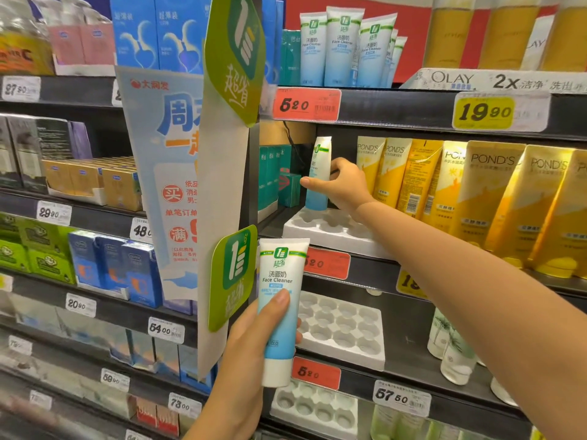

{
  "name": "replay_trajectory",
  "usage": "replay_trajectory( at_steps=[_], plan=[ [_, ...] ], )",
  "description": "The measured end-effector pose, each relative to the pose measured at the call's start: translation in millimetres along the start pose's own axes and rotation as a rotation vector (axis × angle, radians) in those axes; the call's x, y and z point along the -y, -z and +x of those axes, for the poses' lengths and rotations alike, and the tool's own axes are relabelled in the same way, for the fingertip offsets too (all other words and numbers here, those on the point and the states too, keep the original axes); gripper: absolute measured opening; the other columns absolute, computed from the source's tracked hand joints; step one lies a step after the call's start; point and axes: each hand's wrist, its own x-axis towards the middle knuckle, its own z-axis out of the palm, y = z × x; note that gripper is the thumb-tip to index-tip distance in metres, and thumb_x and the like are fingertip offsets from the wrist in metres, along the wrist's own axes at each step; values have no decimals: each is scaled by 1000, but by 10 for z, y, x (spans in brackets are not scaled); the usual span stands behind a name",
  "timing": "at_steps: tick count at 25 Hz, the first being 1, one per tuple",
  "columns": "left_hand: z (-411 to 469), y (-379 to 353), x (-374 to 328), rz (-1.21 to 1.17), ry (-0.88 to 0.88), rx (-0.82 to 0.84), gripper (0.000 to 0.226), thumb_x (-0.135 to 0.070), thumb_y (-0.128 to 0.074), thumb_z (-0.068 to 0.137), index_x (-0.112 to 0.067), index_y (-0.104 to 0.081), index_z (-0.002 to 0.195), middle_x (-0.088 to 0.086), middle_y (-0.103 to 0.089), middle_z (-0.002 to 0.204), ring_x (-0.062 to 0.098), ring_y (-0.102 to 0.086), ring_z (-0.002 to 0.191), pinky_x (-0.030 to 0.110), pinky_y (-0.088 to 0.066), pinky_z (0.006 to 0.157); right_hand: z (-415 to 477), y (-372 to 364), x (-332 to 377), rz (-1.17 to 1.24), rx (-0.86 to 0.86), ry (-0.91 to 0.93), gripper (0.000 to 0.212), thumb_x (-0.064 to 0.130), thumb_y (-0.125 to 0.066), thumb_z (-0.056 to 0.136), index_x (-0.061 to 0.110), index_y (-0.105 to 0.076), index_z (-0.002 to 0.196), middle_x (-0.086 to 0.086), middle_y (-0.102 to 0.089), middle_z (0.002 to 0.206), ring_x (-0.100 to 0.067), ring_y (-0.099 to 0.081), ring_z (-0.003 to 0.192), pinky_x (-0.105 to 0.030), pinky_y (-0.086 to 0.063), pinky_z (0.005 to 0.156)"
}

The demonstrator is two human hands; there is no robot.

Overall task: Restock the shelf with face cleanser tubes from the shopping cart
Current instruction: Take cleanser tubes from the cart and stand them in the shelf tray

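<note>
My right hand (341, 184) grips a white-and-blue face cleanser tube (319, 173) upright, cap down, over the back left of a white holder tray (330, 235) on the middle shelf. My left hand (251, 354) holds a second face cleanser tube (281, 309) upright in front of the shelves, lower down, its label facing me. Several matching tubes (344, 47) stand on the top shelf. The shopping cart is out of sight.
Two more white holder trays (346, 331) (314, 408) sit on the lower shelves. Yellow Pond's tubes (476, 198) stand right of my right hand, teal boxes (279, 179) to its left. A hanging promo sign (222, 154) juts out beside the bay.
</note>
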Motion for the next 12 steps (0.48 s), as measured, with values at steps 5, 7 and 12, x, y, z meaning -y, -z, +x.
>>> replay_trajectory(
  at_steps=[5,7,12],
  plan=[
    [20,-47,-5,37,-16,-7,41,-52,-81,55,-31,-73,90,2,-68,73,9,-64,62,19,-51,54,-26,28,9,-37,25,-20,55,44,-71,78,11,-50,117,-5,-62,112,-13,-55,90,-14,-46,63],
    [24,-83,-16,61,-32,5,39,-55,-78,56,-33,-73,88,0,-67,72,9,-63,62,19,-51,54,-48,31,39,-64,37,-35,56,43,-70,80,11,-49,120,-8,-61,118,-15,-56,94,-22,-49,72],
    [60,-135,-69,145,-95,37,34,-57,-68,63,-33,-70,87,1,-68,74,8,-63,64,19,-51,55,-220,246,270,85,19,-175,59,35,-70,82,11,-43,128,-3,-57,113,-20,-56,104,-25,-48,77]
  ],
)
